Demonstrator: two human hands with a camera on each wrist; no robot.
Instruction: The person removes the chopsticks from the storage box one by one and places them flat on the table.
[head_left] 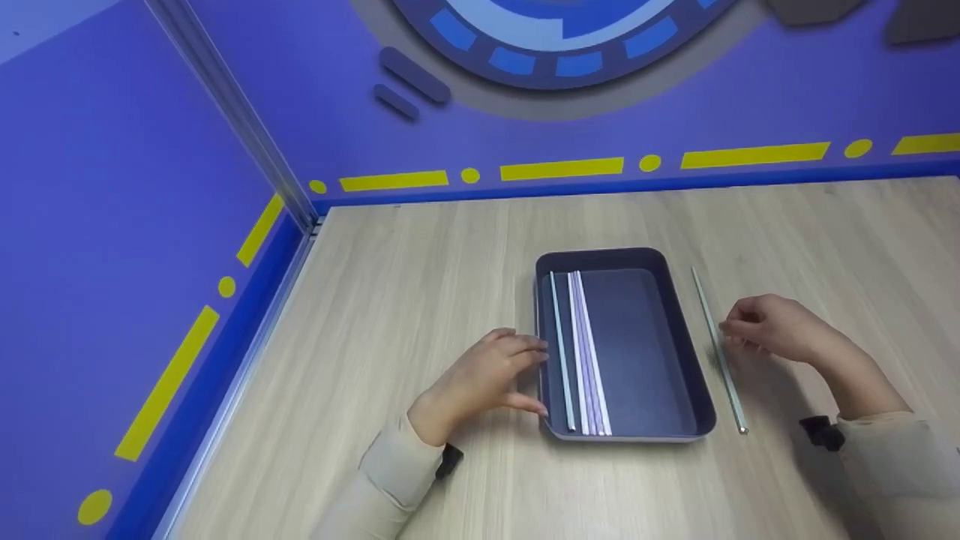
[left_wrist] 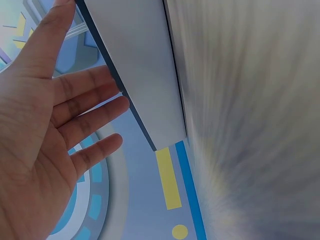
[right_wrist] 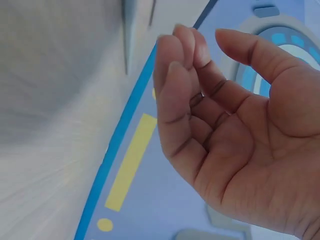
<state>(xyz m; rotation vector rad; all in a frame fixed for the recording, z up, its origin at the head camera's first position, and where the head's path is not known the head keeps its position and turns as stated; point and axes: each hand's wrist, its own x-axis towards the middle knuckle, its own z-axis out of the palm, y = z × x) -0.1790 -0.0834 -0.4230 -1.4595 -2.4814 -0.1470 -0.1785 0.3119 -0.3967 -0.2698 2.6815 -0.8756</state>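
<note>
A dark rectangular tray (head_left: 637,345) lies on the table. Inside it, toward the left wall, are one pale green chopstick (head_left: 562,349) and a bunch of several white and purple chopsticks (head_left: 586,360). Another pale green chopstick (head_left: 727,382) rests on the table, right of the tray. My left hand (head_left: 487,371) is at the tray's left rim, fingers extended and thumb spread. In the left wrist view, fingertips meet the tray's side (left_wrist: 130,65). My right hand (head_left: 780,326) hovers just beside the loose chopstick; the right wrist view has its fingers loosely bent, thumb apart, nothing between them.
The wood-grain table (head_left: 420,277) runs back to a blue-purple wall (head_left: 555,142) with yellow markings. A second panel (head_left: 112,262) stands along the left edge, joined by a metal corner post (head_left: 232,112).
</note>
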